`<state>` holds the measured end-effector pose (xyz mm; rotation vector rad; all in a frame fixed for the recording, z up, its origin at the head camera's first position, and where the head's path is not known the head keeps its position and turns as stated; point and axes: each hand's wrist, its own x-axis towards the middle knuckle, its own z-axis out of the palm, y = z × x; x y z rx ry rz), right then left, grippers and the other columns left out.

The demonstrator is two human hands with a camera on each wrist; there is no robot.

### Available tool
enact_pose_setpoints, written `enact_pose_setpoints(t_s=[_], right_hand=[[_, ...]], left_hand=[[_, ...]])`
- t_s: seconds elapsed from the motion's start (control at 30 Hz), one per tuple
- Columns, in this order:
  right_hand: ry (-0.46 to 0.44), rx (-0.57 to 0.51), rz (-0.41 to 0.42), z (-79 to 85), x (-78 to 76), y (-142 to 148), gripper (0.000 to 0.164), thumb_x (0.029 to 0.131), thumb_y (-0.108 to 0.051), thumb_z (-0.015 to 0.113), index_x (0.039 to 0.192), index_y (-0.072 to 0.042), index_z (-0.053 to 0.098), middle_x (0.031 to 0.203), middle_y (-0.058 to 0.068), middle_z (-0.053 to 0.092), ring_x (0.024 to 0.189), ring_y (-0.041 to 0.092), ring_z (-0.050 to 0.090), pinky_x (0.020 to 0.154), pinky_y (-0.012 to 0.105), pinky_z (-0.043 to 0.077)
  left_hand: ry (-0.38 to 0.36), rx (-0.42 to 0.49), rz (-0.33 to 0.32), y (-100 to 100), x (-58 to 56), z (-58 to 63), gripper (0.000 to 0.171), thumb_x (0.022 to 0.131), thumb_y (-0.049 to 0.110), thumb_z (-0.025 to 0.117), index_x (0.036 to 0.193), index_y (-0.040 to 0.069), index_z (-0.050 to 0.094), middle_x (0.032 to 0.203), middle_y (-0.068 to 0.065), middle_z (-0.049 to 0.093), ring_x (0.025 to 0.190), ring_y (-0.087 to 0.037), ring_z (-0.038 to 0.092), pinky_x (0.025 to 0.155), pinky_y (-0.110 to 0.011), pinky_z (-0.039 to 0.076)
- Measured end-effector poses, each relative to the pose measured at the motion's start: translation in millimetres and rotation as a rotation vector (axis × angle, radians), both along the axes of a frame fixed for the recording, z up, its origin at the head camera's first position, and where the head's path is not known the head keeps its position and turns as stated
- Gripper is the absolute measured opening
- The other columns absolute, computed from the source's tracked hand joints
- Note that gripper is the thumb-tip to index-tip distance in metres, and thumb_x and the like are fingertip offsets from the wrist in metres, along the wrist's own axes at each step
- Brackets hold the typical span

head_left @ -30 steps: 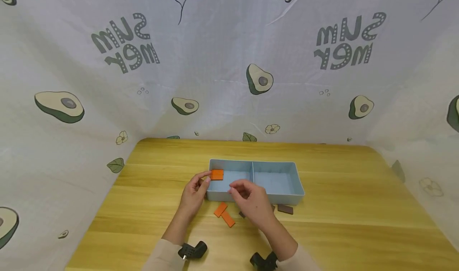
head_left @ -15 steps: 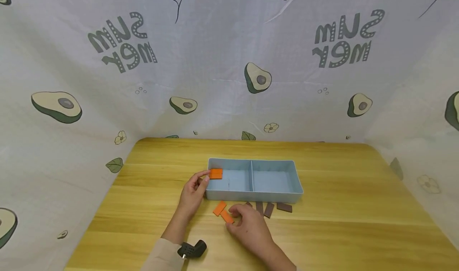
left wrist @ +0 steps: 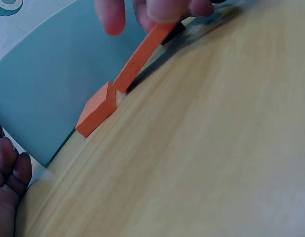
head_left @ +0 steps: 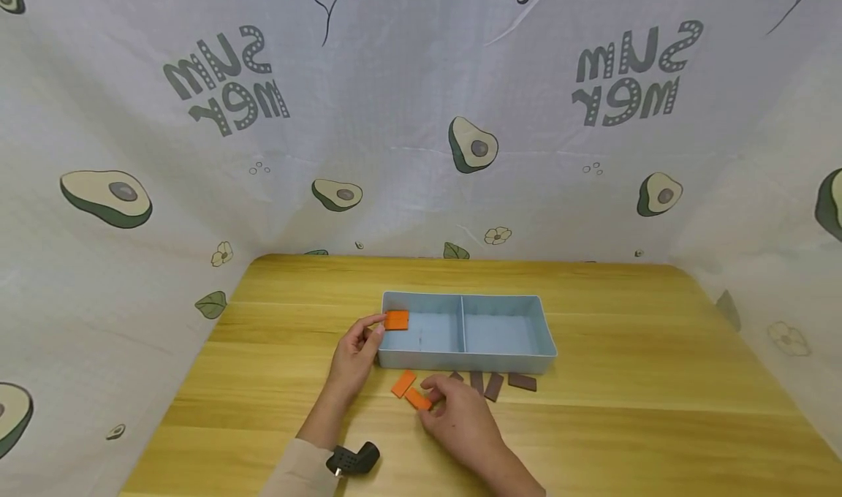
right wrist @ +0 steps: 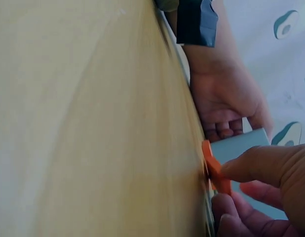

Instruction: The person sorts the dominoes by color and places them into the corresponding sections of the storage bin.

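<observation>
My right hand [head_left: 460, 416] pinches one end of a flat orange block [head_left: 418, 399] between thumb and fingers. In the left wrist view this block [left wrist: 142, 59] slants up from the tabletop, its lower end close to a second orange block [left wrist: 97, 109] lying flat. My left hand [head_left: 354, 354] holds the left end of a light blue two-compartment box [head_left: 460, 360], thumb and forefinger at its rim. Inside the left compartment, against the left wall, lies an orange piece [head_left: 397, 320]. The right wrist view shows the held block [right wrist: 219, 175] under my right thumb.
Several dark brown blocks, one a rightmost block [head_left: 522, 382], lie along the front of the box, partly behind my right hand. A black wrist device [head_left: 354, 458] sits on my left wrist. Behind the wooden table [head_left: 625, 438] hangs a printed curtain [head_left: 408, 117].
My right hand came down from above the box's left compartment to the orange blocks in front and took hold of one, tilting it up. My left hand stayed at the box.
</observation>
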<state>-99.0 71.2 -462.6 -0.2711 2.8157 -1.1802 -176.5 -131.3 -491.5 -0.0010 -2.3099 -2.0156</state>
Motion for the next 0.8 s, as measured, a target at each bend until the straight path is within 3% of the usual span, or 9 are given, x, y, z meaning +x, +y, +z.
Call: enact_pose_setpoints(t_s=[0.23,0.5,0.8], right_hand=[[-0.051,-0.128,-0.011,11.6,-2.3,6,0.035,0.084,-0.010,0.080,0.117,-0.009,0.071,0.099,0.000,0.070,0.078,0.005,0.066,0.067,0.020,0.055],[0.002,-0.205,-0.056,34.0,-7.0,9,0.029,0.085,-0.008,0.079,0.113,-0.014,0.072,0.107,0.006,0.074,0.086,0.010,0.069,0.072,0.020,0.058],[0.011,-0.335,-0.088,53.7,-18.4,14,0.030,0.088,-0.004,0.077,0.115,-0.014,0.072,0.108,0.003,0.073,0.089,0.011,0.070,0.076,0.023,0.059]], left_hand=[[0.004,0.003,-0.003,-1,0.2,-0.6,0.030,0.103,0.028,0.062,0.130,0.016,0.068,0.082,0.000,0.047,0.070,-0.011,0.045,0.060,-0.020,0.038],[-0.006,0.012,-0.009,-1,-0.1,-2.0,0.031,0.102,0.029,0.063,0.130,0.016,0.068,0.083,0.000,0.048,0.071,-0.012,0.046,0.061,-0.020,0.038],[-0.006,0.022,-0.008,0,0.0,-2.3,0.030,0.103,0.028,0.063,0.129,0.014,0.068,0.082,0.000,0.047,0.070,-0.011,0.043,0.060,-0.020,0.036]])
